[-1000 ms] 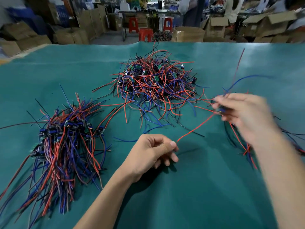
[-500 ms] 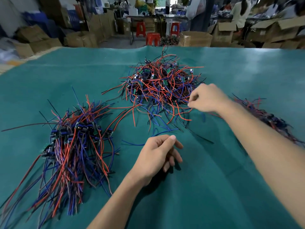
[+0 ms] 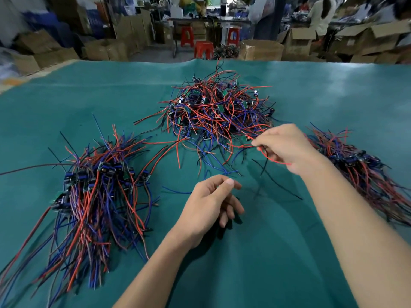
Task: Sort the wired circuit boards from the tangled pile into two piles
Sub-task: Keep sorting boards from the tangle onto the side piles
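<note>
Head view: right hand (image 3: 287, 147) pinches a red wire (image 3: 274, 160) at the near right edge of the tangled pile (image 3: 218, 110), mid-table on the green cloth (image 3: 266, 252). Left hand (image 3: 211, 207) loosely curled, holding nothing, hovers near centre. Sorted piles: left pile (image 3: 95, 196), right pile (image 3: 360, 165).

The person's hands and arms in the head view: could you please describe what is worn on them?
Nothing shows on them. The left hand and right hand are bare, with no gloves, rings, watch or bands visible. Both forearms are uncovered right to the frame's edge, so no sleeve shows.
</note>
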A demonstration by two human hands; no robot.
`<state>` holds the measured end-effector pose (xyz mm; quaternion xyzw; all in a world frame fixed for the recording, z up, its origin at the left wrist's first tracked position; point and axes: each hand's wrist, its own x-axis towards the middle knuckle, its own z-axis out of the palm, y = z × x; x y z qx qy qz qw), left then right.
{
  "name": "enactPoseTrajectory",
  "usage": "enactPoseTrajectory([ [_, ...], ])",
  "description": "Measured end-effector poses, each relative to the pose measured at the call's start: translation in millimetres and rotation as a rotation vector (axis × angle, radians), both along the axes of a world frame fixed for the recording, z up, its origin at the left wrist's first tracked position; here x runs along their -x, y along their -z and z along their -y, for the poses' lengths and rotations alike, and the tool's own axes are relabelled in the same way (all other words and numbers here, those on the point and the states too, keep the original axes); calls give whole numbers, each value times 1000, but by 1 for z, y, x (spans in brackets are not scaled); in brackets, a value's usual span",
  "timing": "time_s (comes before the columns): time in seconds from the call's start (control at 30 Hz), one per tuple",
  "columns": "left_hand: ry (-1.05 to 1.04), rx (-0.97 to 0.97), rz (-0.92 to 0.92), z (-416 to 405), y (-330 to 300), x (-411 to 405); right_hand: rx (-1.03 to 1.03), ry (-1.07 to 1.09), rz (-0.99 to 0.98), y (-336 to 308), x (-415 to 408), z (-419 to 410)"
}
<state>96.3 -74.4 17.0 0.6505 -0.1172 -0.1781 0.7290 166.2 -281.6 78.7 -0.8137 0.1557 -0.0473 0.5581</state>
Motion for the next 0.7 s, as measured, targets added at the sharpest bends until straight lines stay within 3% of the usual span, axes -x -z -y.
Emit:
enactPoseTrajectory([
  [0.07, -25, 25, -12, 0, -1, 1, -323, -53, -27, 4, 25, -10],
  [0.1, -44, 53, -25, 0, -1, 1, -364, -87, -32, 7, 36, -16],
  [0.27, -110, 219, -153, 0, -5, -1, -67, -415, 18, 17, 73, -47],
  [0.37, -106, 213, -152, -1, -5, -2, 66, -505, 35, 21, 76, -55],
  [0.6, -60, 208, -158, -4, -3, -2, -47, -589, 25, 19, 75, -41],
  [0.7, -5, 199, -172, -5, -4, -1, -27, -429, 71, 20, 72, -37],
])
